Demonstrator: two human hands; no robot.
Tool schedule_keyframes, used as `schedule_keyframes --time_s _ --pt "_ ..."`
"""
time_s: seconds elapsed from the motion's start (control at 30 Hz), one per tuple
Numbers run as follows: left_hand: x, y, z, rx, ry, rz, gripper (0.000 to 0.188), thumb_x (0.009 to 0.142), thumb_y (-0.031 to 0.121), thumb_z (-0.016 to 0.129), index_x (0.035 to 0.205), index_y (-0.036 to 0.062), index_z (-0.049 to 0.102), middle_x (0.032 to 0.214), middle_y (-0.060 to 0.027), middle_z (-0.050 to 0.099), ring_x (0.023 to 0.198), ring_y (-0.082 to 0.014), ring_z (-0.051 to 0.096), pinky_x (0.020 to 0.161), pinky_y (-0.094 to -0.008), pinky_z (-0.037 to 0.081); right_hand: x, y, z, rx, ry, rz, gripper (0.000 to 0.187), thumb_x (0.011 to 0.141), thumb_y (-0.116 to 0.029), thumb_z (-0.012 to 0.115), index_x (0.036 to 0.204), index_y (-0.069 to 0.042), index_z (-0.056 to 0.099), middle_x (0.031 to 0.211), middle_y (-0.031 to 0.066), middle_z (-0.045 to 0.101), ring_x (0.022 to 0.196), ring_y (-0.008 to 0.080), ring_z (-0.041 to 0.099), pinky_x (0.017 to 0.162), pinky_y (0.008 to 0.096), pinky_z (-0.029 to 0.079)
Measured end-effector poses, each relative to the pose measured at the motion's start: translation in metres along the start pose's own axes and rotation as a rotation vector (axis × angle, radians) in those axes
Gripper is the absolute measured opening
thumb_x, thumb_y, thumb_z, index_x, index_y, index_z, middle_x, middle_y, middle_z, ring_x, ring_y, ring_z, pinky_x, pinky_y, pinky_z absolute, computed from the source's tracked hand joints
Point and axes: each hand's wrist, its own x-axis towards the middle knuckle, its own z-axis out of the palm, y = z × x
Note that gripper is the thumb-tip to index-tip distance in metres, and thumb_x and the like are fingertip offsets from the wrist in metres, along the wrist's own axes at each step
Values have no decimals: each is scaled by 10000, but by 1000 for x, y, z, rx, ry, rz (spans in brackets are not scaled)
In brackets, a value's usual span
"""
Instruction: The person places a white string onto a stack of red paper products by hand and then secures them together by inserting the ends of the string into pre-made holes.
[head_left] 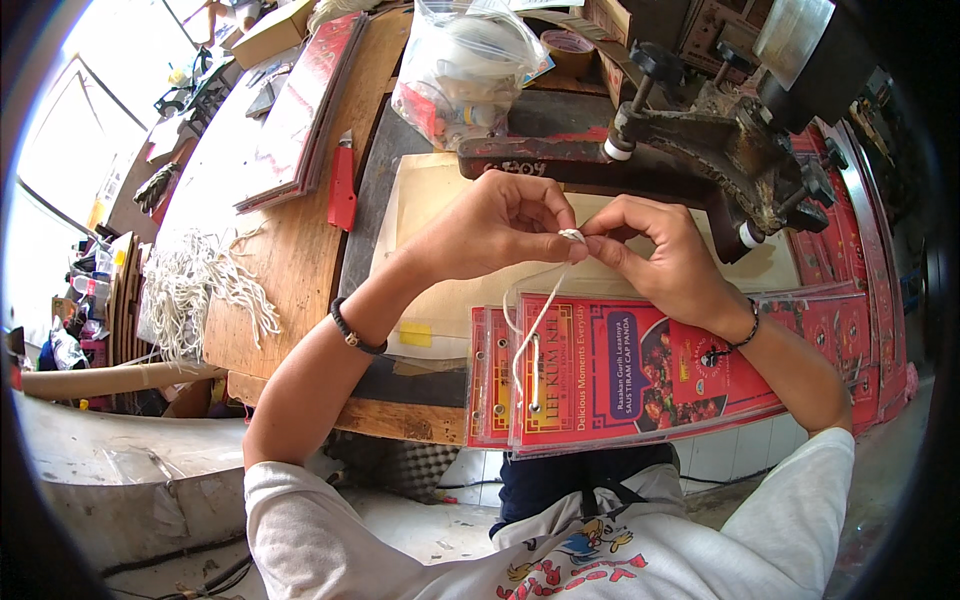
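Between my two hands, over the table, a white cord is pinched at a small loop or knot. My left hand is closed, its thumb and fingers on the left side of the knot. Meeting it fingertip to fingertip, my right hand pinches the cord from the other side. The cord hangs down to a red printed placard with a clear plastic edge, and passes through holes along its left end. Under that placard lie more red placards, slightly offset, at the table's front edge.
Behind my hands stands a dark metal press. A red utility knife and a heap of white cords lie to the left, near stacked red-printed boards. A clear plastic bag and a tape roll sit at the back.
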Motion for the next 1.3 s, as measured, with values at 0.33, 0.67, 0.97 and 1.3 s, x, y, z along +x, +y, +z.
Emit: schedule_keyframes --time_s 0.33,0.67,0.97,1.3 --pt "1 -3 -1 -102 -84 -75 169 972 156 664 1029 2 621 893 -34 682 830 -79 635 726 -232 502 -2 -7 -2 -31 2 -27 148 908 -102 688 989 21 682 915 118 714 837 183 697 750 315 530" --pt "0 -5 -3 -164 -184 -136 223 990 181 639 1065 -28 618 888 -26 648 812 -90 602 750 -250 487 -2 -2 -2 282 -78 33 140 899 -40 696 1029 13 699 985 81 720 927 133 687 866 282 549" --pt "-1 -2 -4 -139 -197 -133 260 970 227 678 1031 -26 671 880 -24 685 808 -80 633 759 -237 512 -2 -3 -6 360 -119 78 138 886 -31 725 1017 10 706 1016 83 713 967 131 672 873 273 536" --pt "-3 -5 -1 -252 -167 -118 264 940 250 717 999 -4 677 865 -8 678 824 -67 619 763 -227 506 -1 0 -4 71 -44 -169 152 799 -27 781 940 -22 726 903 79 727 835 162 700 768 289 542"
